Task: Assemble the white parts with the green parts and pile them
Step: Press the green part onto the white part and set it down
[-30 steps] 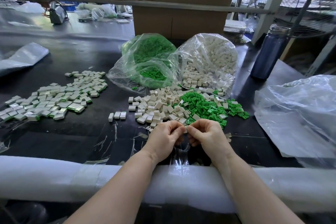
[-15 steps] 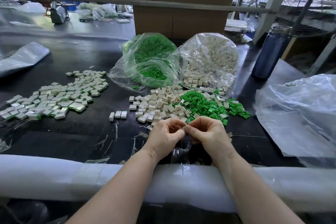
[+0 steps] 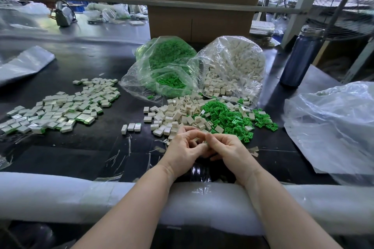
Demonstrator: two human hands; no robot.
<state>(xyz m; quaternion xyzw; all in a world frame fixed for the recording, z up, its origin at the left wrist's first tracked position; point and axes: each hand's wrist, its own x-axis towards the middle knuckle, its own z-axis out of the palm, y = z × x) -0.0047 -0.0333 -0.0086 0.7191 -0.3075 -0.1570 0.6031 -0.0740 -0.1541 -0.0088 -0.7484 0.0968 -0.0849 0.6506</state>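
My left hand (image 3: 185, 148) and my right hand (image 3: 226, 147) meet fingertip to fingertip just in front of the loose parts, with fingers curled round a small white part that is mostly hidden between them. Behind them lies a heap of loose white parts (image 3: 176, 113) and, to its right, a heap of green parts (image 3: 228, 117). A wide pile of assembled white-and-green pieces (image 3: 60, 109) covers the table at the left. Three assembled pieces (image 3: 131, 127) stand in a short row near the middle.
Two clear bags lie open behind the heaps, one of green parts (image 3: 166, 66), one of white parts (image 3: 232, 66). A dark blue bottle (image 3: 301, 56) stands at the back right. Crumpled plastic sheets lie at the right (image 3: 332, 125) and far left (image 3: 24, 62). A white padded rail (image 3: 60, 196) edges the table.
Both hands have stayed together at the same spot. The fingers have shifted slightly round the small part between them.
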